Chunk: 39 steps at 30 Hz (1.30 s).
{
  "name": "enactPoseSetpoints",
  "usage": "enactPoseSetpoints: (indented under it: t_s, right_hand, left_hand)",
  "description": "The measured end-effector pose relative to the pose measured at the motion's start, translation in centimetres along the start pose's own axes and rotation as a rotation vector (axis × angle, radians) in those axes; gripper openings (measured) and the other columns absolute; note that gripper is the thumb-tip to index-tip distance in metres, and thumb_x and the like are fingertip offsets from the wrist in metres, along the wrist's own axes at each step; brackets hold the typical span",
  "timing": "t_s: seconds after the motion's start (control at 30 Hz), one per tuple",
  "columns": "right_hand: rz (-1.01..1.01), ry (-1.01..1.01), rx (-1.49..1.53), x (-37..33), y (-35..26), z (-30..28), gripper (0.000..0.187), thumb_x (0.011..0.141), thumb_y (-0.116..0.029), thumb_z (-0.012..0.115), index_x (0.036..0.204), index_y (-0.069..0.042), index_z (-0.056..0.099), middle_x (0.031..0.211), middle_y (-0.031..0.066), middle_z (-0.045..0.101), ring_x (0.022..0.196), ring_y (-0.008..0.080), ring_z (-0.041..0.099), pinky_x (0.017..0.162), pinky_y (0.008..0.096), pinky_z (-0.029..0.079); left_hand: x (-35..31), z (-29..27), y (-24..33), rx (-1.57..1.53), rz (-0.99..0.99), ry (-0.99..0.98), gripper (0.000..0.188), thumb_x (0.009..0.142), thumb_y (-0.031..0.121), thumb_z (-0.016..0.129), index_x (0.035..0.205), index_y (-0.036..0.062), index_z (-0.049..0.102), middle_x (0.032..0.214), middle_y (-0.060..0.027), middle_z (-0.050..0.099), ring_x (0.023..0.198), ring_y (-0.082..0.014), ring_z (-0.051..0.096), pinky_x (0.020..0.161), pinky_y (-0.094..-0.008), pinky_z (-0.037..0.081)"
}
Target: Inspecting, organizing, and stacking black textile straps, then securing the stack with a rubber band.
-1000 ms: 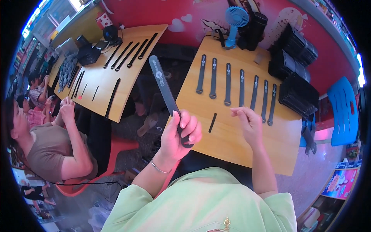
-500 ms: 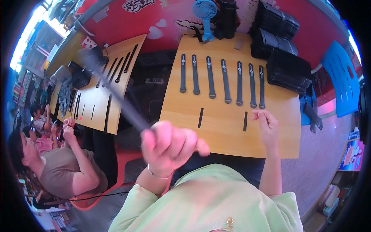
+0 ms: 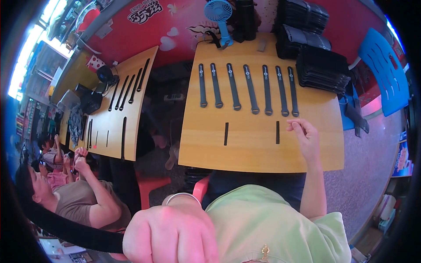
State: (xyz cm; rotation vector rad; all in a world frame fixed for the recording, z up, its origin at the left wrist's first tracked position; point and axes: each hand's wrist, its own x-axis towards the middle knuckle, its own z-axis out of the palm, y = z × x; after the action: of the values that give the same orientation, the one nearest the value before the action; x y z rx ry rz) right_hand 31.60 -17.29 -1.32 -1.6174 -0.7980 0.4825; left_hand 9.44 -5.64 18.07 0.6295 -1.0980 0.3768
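Observation:
Close in the lower foreground, my left hand [image 3: 173,239] is a fist. A black strap [image 3: 87,234] sticks out of it to the left, curving up along the rim. My right hand [image 3: 306,136] hovers at the right of the wooden table [image 3: 250,160], thumb and fingers drawn together; anything between them is too small to make out. It is nearest the looped end of the rightmost grey strap [image 3: 293,94]. Several similar grey straps [image 3: 232,87] lie in a row, looped ends toward me. Two short black strips [image 3: 226,133] [image 3: 277,133] lie nearer.
Stacks of black bundled goods [image 3: 323,70] stand at the table's back right, a blue fan [image 3: 221,19] at its back. A blue chair [image 3: 383,72] is to the right. Leftward, a seated person [image 3: 83,193] works by another table [image 3: 127,131] with dark straps.
My left hand has come down and closer, its strap swinging from up-left to low at the left. My right hand stays almost in place. The view has shifted slightly.

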Motion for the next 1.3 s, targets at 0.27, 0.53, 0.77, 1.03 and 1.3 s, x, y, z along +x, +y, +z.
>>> enactPoseSetpoints:
  t_s: [0.27, 0.53, 0.77, 1.03, 1.3]
  right_hand:
    - [-0.002, -0.041, -0.037, 0.1, -0.5, 0.9, 0.016, 0.091, -0.011, 0.055, 0.098, -0.003, 0.067, 0.074, 0.0007, 0.065, 0.069, 0.0043, 0.056, 0.058, 0.0196, 0.037]
    - [0.004, -0.064, -0.047, 0.4, -0.1, 1.0, 0.015, 0.090, -0.010, 0.055, 0.098, -0.002, 0.066, 0.075, 0.0013, 0.066, 0.065, 0.0033, 0.053, 0.056, 0.0189, 0.037]
    - [-0.033, -0.047, -0.008, 0.4, 0.2, 1.2, 0.015, 0.090, -0.010, 0.056, 0.097, -0.002, 0.066, 0.074, 0.0013, 0.065, 0.064, 0.0020, 0.052, 0.054, 0.0190, 0.035]
    - [-0.012, -0.060, -0.037, 0.6, -0.1, 1.2, 0.015, 0.090, -0.010, 0.056, 0.097, -0.002, 0.067, 0.073, 0.0008, 0.065, 0.062, 0.0017, 0.050, 0.053, 0.0193, 0.035]
    - [0.030, -0.060, -0.059, 0.2, 1.5, 0.7, 0.015, 0.089, -0.010, 0.056, 0.098, -0.003, 0.067, 0.074, 0.0008, 0.066, 0.063, 0.0027, 0.053, 0.055, 0.0193, 0.038]
  left_hand:
    - [0.0, 0.1, 0.1, -0.010, 0.015, 0.008, 0.036, 0.094, 0.017, 0.047, 0.060, 0.0073, 0.044, 0.053, -0.0048, 0.041, 0.051, -0.0168, 0.045, 0.074, -0.0448, 0.058]
    - [-0.1, 0.4, 0.2, -0.003, 0.006, 0.047, 0.039, 0.095, 0.020, 0.046, 0.059, 0.0067, 0.043, 0.052, -0.0050, 0.041, 0.050, -0.0167, 0.044, 0.073, -0.0452, 0.058]
    - [-0.1, 0.1, 0.1, -0.061, -0.004, 0.067, 0.042, 0.096, 0.021, 0.045, 0.057, 0.0069, 0.042, 0.051, -0.0051, 0.040, 0.048, -0.0164, 0.044, 0.072, -0.0451, 0.058]
    - [0.0, 0.0, 0.1, -0.063, 0.020, 0.040, 0.042, 0.096, 0.022, 0.046, 0.057, 0.0069, 0.041, 0.052, -0.0054, 0.040, 0.048, -0.0168, 0.043, 0.073, -0.0458, 0.057]
    - [-2.0, -1.3, 0.5, 0.000, -0.016, 0.110, 0.041, 0.097, 0.029, 0.043, 0.062, 0.0075, 0.042, 0.052, -0.0058, 0.041, 0.048, -0.0180, 0.044, 0.069, -0.0459, 0.057]
